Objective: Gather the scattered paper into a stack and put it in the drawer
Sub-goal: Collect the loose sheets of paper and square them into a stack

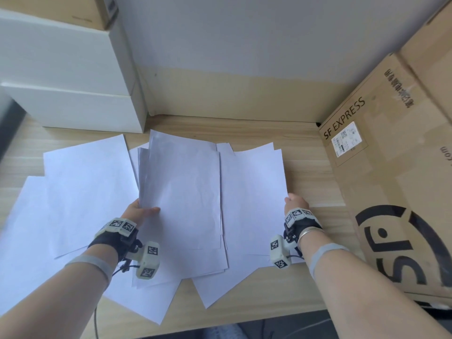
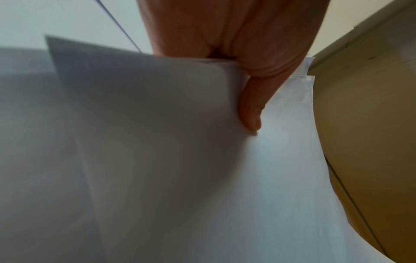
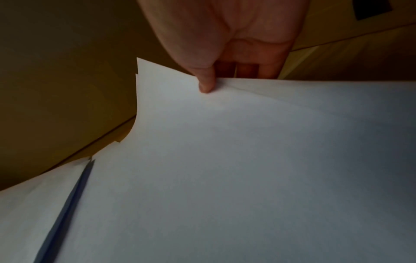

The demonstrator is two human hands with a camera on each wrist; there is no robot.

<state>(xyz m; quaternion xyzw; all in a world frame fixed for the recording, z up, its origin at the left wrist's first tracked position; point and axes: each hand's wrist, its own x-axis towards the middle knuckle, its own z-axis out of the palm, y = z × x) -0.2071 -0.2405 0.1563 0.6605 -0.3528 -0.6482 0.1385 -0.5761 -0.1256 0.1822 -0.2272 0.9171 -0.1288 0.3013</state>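
Two bare hands are seen at the near part of a spread of white sheets [image 1: 252, 192] on a light wooden desk [image 1: 315, 182]. Nearest of all, loose sheet corners stick out toward the desk's near edge, behind both wrists.

The left hand [image 1: 137, 211] is clamped on a lifted bundle of sheets [image 1: 181, 192]: in the left wrist view the thumb [image 2: 251, 113] is pressed on the top face of the bundle while the fingers are hidden beneath it, so the paper is pinched between them. The bundle's long axis runs away from those fingers toward the wall, its far corner raised above the sheets under it. To the outer side of the left fingers, further sheets [image 1: 80, 192] are fanned flat on the desk, their long sides angled slightly off the bundle's.

The right hand [image 1: 294, 201] is closed on the right edge of the sheets lying beside the bundle; in the right wrist view the thumb [image 3: 206, 83] is laid on top and the fingers are curled under the edge. The long axis of these sheets also points away toward the wall, and their far corner is curled slightly upward.

Beyond and outside the right fingers, a cardboard box [image 1: 391, 167] printed "SF EXPRESS" is stood on the desk. Beyond the left fingers, stacked white boxes [image 1: 73, 94] are set against the wall [image 1: 244, 40].
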